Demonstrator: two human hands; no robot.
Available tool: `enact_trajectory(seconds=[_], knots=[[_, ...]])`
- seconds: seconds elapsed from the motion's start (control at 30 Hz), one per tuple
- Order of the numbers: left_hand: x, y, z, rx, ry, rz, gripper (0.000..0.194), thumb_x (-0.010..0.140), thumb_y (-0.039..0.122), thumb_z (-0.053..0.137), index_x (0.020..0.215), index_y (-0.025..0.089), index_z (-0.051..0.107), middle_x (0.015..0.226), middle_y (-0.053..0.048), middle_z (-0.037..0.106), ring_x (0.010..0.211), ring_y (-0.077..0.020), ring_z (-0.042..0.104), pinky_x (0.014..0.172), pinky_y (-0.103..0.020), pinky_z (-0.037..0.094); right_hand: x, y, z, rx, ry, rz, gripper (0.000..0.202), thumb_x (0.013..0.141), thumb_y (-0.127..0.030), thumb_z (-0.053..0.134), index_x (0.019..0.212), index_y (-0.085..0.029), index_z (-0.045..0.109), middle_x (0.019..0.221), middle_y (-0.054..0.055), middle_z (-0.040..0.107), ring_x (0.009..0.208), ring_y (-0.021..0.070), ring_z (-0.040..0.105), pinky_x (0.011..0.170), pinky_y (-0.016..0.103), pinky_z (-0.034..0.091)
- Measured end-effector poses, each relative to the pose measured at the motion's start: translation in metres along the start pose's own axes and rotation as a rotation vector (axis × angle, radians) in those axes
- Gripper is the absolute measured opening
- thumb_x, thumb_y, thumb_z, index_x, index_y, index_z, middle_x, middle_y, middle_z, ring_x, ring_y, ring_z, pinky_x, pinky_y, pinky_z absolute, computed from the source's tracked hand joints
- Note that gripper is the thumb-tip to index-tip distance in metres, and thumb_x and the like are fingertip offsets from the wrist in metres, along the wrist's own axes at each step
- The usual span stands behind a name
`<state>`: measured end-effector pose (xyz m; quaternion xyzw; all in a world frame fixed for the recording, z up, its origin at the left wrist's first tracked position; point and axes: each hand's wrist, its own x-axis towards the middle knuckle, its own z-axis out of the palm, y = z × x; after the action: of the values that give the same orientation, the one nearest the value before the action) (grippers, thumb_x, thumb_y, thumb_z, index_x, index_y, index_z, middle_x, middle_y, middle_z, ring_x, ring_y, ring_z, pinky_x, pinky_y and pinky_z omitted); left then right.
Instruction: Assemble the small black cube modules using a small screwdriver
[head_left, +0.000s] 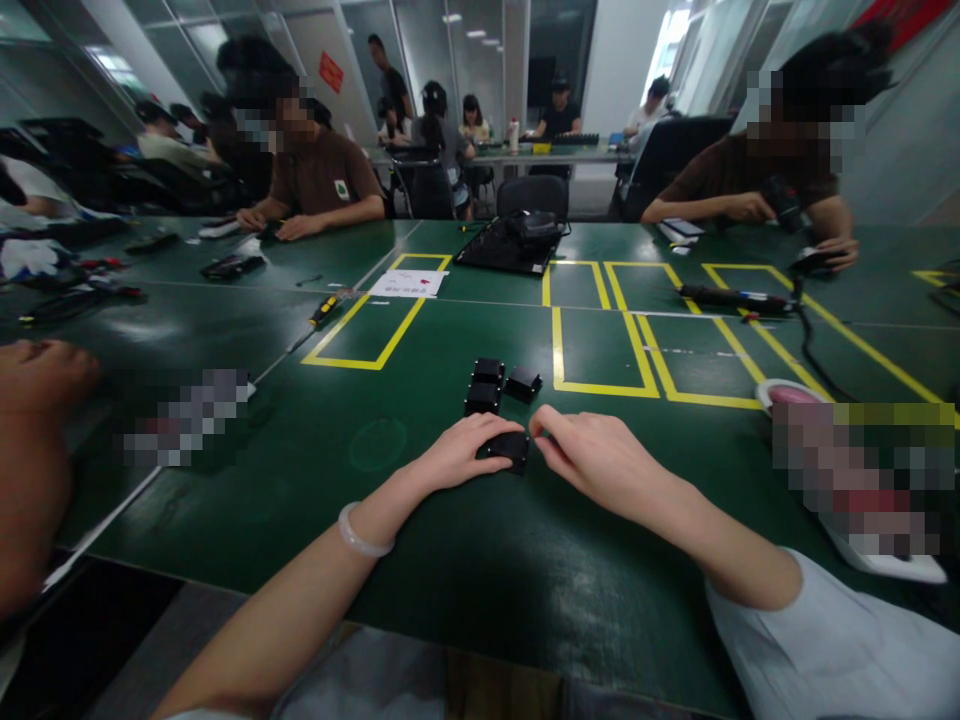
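Observation:
My left hand (469, 448) is closed around a small black box-shaped part (513, 452) on the green table, thumb on its near side and fingers over its top. Just right of that part is my right hand (585, 450), its thumb and fingertips pinched together near the part's right corner. Whatever lies in that pinch is too small to make out. Beyond my left fingers stand two similar black boxes (484, 384) close together in a row. A third black box (523, 383) sits at an angle to their right.
Yellow tape outlines (607, 388) mark the green table (420, 600). A yellow-black screwdriver (324, 312) lies left, near a white paper (409, 284). Farther off are a black tray (510, 250) and a black stick-shaped tool (735, 298). A white-rimmed item (885, 568) stands right. Co-workers sit opposite; another person's arm (34, 460) is at left.

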<state>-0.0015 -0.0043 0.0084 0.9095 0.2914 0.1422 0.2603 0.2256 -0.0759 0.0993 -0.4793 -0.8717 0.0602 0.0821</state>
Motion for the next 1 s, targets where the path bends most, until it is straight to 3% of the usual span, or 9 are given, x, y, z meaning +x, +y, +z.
enact_trajectory(seconds=[0.13,0.3,0.7,0.87,1.0], knots=[[0.0001,0.0003,-0.0003,0.0,0.0,-0.001,0.043,0.093,0.041,0.059,0.133,0.026,0.051,0.129,-0.006,0.058,0.117,-0.0247,0.053,0.101,-0.037,0.041,0.0002,-0.0024,-0.002,0.036,0.01,-0.003,0.013,0.097,-0.025,0.039,0.101,-0.018,0.05,0.084,0.003,0.067,0.071,0.0164,0.062,0.059,0.026,0.03],[-0.0002,-0.0006,0.0005,-0.003,0.005,-0.009,0.044,0.093,0.042,0.059,0.133,0.026,0.052,0.129,-0.007,0.059,0.117,-0.0255,0.053,0.102,-0.039,0.041,0.0025,-0.0038,-0.0019,-0.057,-0.011,0.053,0.025,0.1,-0.038,0.037,0.097,-0.019,0.054,0.075,0.002,0.066,0.064,0.0176,0.06,0.058,0.027,0.028],[-0.0008,-0.0015,0.0006,0.003,0.008,0.004,0.044,0.093,0.041,0.058,0.135,0.027,0.05,0.128,-0.006,0.058,0.117,-0.0245,0.053,0.101,-0.037,0.041,0.0006,-0.0052,-0.0001,-0.016,0.018,0.031,0.014,0.097,-0.024,0.04,0.102,-0.018,0.052,0.082,0.003,0.067,0.071,0.0172,0.062,0.06,0.027,0.032],[-0.0008,-0.0017,0.0008,0.004,0.008,0.003,0.044,0.093,0.042,0.059,0.134,0.027,0.051,0.128,-0.006,0.059,0.117,-0.0243,0.053,0.101,-0.037,0.041,0.0016,-0.005,-0.0018,-0.064,-0.003,0.063,0.025,0.1,-0.04,0.039,0.098,-0.019,0.053,0.072,0.001,0.065,0.062,0.0172,0.059,0.056,0.027,0.027],[-0.001,-0.0019,0.0009,0.008,0.012,0.005,0.045,0.093,0.041,0.058,0.135,0.027,0.05,0.129,-0.006,0.058,0.117,-0.0247,0.053,0.102,-0.038,0.041,0.0022,-0.0016,0.0006,-0.055,0.003,0.062,0.019,0.1,-0.032,0.037,0.098,-0.019,0.052,0.075,0.002,0.065,0.064,0.0166,0.06,0.056,0.026,0.027]])
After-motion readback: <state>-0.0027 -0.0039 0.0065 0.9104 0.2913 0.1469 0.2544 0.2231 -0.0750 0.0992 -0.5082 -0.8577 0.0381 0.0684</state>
